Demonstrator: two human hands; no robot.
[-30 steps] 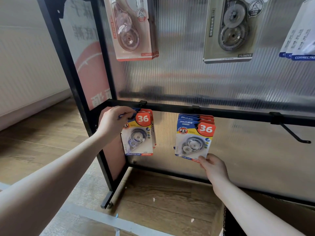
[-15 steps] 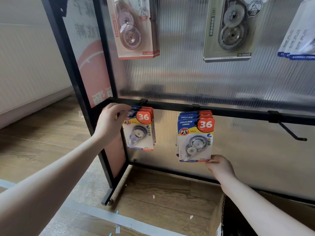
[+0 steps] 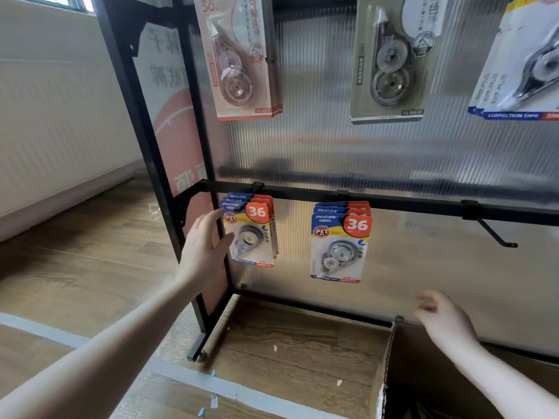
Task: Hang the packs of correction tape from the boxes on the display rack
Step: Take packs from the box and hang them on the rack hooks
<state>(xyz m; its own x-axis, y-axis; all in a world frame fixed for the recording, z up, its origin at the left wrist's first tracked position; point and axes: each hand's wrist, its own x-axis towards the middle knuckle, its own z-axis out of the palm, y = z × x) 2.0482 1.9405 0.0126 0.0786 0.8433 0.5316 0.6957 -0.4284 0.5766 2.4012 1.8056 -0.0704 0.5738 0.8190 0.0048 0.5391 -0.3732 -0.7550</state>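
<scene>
Head view: two hooks stocked, both hands empty.
Left hand [image 3: 205,246] open, grip on nothing, brushing left packs [image 3: 249,231]; a knock could swing them off. Right hand [image 3: 444,320], blurred, open above box [image 3: 423,373]. Middle packs [image 3: 340,241] hang free; bare hook [image 3: 496,234] near, unobstructed.

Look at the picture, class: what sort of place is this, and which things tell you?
Probably a stationery shop or stockroom being stocked. A black rack carries hanging packs of correction tape, one hook is bare, and an open box stands on the wooden floor.
</scene>
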